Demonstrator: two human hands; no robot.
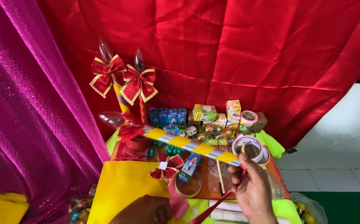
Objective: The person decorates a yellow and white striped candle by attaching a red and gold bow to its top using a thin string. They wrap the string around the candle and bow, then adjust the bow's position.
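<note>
We note the right hand clamped on the near end of a decorated candle-lamp stick, a rod wrapped in yellow and silver stripes. A red ribbon strand trails from the same grip towards the lower edge of the view. The stick's long axis runs diagonally: from the right hand it rises up and to the left, ending in a red bow and a clear flame-shaped bulb at the far tip. It is held above the counter, not resting on it.

The left hand lies flat, fingers closed down, on a yellow sheet, touching a pink paper piece just to its right.

Our judgement: with the stick held only at its base, the bulb end is unsupported and swings freely. We advise keeping the grip firm and the bulb clear of the two finished sticks standing beyond it, and of the small bulb boxes behind. A loose gold-edged bow and tape rolls lie near the right hand.
</note>
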